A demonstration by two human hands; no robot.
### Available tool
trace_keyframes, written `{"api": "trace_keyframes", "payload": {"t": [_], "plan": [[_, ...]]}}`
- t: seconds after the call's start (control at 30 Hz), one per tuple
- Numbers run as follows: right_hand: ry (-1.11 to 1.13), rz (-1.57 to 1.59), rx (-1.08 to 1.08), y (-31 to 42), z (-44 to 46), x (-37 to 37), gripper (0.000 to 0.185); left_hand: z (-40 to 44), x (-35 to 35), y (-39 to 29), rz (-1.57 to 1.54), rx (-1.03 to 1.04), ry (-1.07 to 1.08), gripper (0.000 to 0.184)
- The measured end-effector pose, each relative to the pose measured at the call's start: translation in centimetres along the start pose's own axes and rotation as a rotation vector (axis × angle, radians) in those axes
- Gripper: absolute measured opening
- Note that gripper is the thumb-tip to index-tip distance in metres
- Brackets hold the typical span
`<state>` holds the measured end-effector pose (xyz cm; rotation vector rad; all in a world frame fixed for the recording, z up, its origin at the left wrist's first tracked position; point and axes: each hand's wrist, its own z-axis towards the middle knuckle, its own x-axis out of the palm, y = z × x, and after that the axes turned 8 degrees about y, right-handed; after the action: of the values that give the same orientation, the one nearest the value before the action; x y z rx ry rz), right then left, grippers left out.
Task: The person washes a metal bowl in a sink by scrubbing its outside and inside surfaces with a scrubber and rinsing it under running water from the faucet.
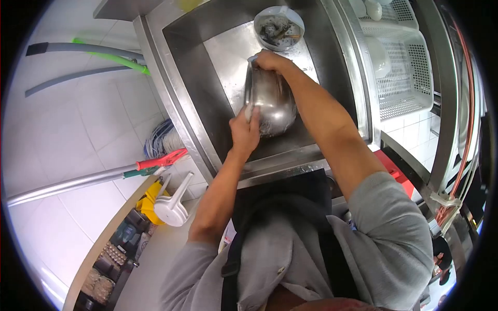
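A shiny stainless steel bowl (274, 101) is tipped on its side over the metal sink (223, 57), its opening turned to the left and its outside wet. My left hand (245, 130) grips the near part of its rim, thumb along the outer side. At the far part of the rim, my right hand (272, 60) is closed on the same bowl; its fingertips are partly hidden. Just beyond my right hand stands a white bowl (280, 11) in the sink, holding murky, foamy liquid with dark scraps and a thin brownish piece.
White perforated baskets (423, 78) with white dishes stand right of the sink. Long-handled tools with red (163, 158) and green (111, 55) parts are at the left, near a white plastic stool (171, 210). A shelf below left holds packed goods. Another person is partly visible at lower right.
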<state>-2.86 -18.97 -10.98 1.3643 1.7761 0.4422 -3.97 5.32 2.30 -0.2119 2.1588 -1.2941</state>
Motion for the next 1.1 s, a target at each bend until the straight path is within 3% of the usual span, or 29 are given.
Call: {"api": "trace_keyframes", "payload": {"t": [0.07,0.1,0.13,0.17,0.27,0.3,0.33,0.37,0.43,0.47,0.53,0.63,0.73,0.8,0.87,0.93,0.97,1.0,1.1], "plan": [[-0.054,-0.131,-0.021,1.9,-1.4,0.3,0.034,-0.6,-0.9,1.1,-0.047,0.027,-0.072,0.041],[-0.213,-0.003,-0.006,4.7,-4.8,1.3,0.035,0.2,-1.1,1.3,-0.078,0.055,-0.131,0.041],[-0.343,-0.071,-0.104,6.0,-6.6,2.9,0.033,1.1,-1.3,1.4,-0.112,0.078,-0.185,0.042],[-0.366,-0.098,-0.19,7.5,-9.1,4.2,0.037,1.7,-2.1,1.9,-0.197,-0.087,-0.062,0.045],[-0.444,-0.219,-0.224,8.1,-12.4,5.6,0.039,3.1,-1.5,1.9,-0.276,-0.004,-0.162,0.041],[-0.498,-0.251,-0.238,6.7,-11.8,5.5,0.039,3.0,-1.7,1.2,-0.242,-0.033,-0.082,0.042],[-0.486,-0.107,-0.08,5.3,-10.0,3.3,0.036,2.3,-2.0,0.0,-0.208,-0.071,-0.001,0.043],[-0.214,0.26,0.051,2.4,-8.0,-0.1,0.035,1.7,-2.2,-0.5,-0.172,-0.108,0.079,0.043],[0.071,0.73,0.324,-4.6,-5.7,-3.0,0.039,1.9,-2.2,-0.7,-0.318,-0.034,-0.075,0.044],[0.069,0.772,0.3,-9.7,-3.1,-2.5,0.04,2.1,-2.3,-0.8,-0.394,0.007,-0.163,0.044],[0.09,0.88,0.393,-5.3,-5.2,-4.3,0.043,3.1,-2.5,1.1,-0.379,-0.13,-0.265,0.047],[-0.232,0.616,0.26,-3.9,-5.5,-3.3,0.041,5.8,-1.0,5.7,-0.313,-0.338,-0.34,0.051],[-0.579,-0.041,0.064,-2.0,-5.5,0.1,0.046,8.0,0.7,9.5,-0.372,-0.385,-0.411,0.053],[-0.714,-0.175,-0.049,4.7,-10.4,3.0,0.035,8.0,1.6,10.0,-0.518,-0.493,-0.441,0.053],[-0.646,-0.201,-0.094,6.8,-13.3,5.9,0.039,9.2,2.6,11.9,-0.524,-0.594,-0.483,0.053],[-0.637,-0.318,-0.132,2.8,-13.8,7.9,0.039,9.2,3.9,17.1,-0.358,-0.718,-0.525,0.053],[-0.628,-0.376,-0.152,0.7,-14.5,8.6,0.038,8.3,4.1,16.4,-0.486,-0.693,-0.534,0.053],[-0.574,-0.12,-0.099,0.7,-14.7,5.6,0.038,8.2,4.0,14.3,-0.618,-0.653,-0.547,0.054],[-0.657,-0.165,-0.008,2.3,-10.5,3.7,0.035,8.3,4.0,13.7,-0.837,-0.653,-0.517,0.057]]}}
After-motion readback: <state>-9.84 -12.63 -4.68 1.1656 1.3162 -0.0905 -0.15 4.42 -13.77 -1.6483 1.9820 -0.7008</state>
